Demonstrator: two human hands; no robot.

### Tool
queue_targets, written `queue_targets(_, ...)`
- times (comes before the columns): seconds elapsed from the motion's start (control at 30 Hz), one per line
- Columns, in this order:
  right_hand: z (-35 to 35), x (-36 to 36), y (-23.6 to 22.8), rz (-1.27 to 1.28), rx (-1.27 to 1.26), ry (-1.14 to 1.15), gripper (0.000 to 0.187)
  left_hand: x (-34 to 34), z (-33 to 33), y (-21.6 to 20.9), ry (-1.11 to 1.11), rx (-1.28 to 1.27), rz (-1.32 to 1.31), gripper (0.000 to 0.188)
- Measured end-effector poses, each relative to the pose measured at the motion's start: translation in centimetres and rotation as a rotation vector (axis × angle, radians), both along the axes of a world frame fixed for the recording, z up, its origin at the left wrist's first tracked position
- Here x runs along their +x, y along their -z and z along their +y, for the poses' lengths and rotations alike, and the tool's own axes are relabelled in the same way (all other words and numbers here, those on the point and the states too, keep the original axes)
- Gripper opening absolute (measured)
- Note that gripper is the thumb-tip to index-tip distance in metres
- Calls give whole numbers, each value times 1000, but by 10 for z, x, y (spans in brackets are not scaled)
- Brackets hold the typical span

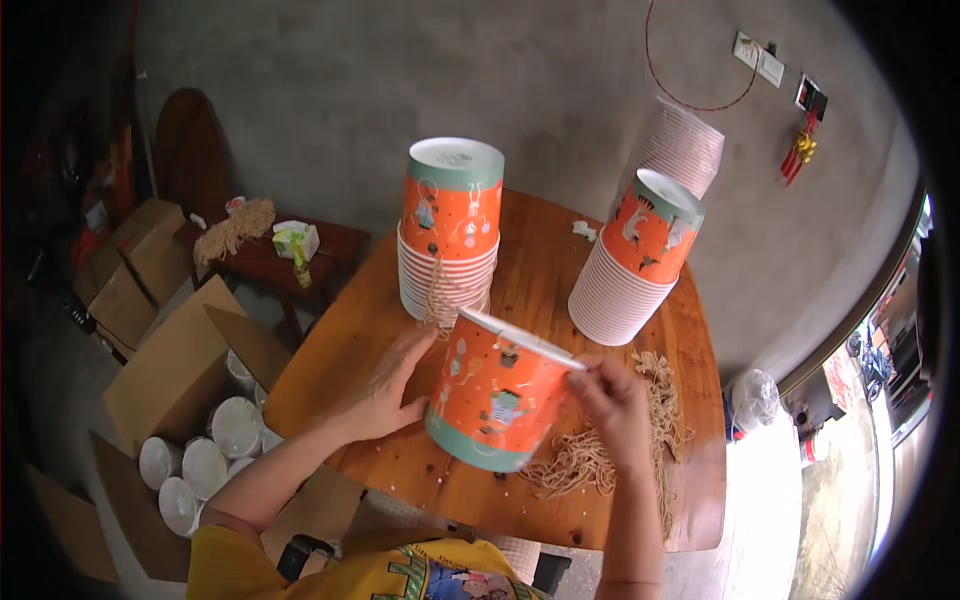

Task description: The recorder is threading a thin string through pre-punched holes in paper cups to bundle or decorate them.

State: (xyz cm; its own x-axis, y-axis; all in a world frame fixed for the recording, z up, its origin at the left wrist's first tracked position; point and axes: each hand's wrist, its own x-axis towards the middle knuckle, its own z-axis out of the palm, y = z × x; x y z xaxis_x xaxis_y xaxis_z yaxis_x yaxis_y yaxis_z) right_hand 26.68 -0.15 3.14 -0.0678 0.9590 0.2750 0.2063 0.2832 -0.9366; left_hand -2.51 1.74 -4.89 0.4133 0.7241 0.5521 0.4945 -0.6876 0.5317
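The orange paper bucket with a green base band and white rim (500, 400) is held above the near part of a brown wooden desk (535, 260), tilted, rim uppermost and sloping down to the right. The right-hand grip (610, 400) pinches the bucket at the right end of its rim. The left-hand grip (385, 390) is spread, thumb apart from the fingers, just beside the bucket's left wall; contact there cannot be confirmed.

Behind the bucket stands a left stack of nested, upturned orange-and-green paper buckets (452, 215). A matching right stack (650, 240) stands farther right, with a plastic-wrapped stack of pale buckets (680, 145) behind it. Loose beige string (575, 465) lies heaped near the right forearm; more string hangs against the left stack. At left, an open brown cardboard carton (165, 375) contains white round-ended containers (205, 467).
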Motion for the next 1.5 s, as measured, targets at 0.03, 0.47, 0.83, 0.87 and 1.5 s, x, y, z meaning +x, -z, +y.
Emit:
queue_targets(0.03,13,5,-13,54,-82,-38,11,-11,10,-10,97,35,62,97)
queue_targets(0.47,151,-19,-108,737,-224,-470,36,-28,121,-158,-40,260,-216,125)
queue_targets(0.83,208,-73,-73,172,-103,-272,47,-46,207,-125,32,-99,-598,115)
queue_targets(0.87,207,-76,-71,152,-111,-257,46,-47,209,-120,16,-109,-604,115)
queue_targets(1.5,208,-65,-4,65,-148,-273,49,-38,212,-52,43,-227,-583,108)
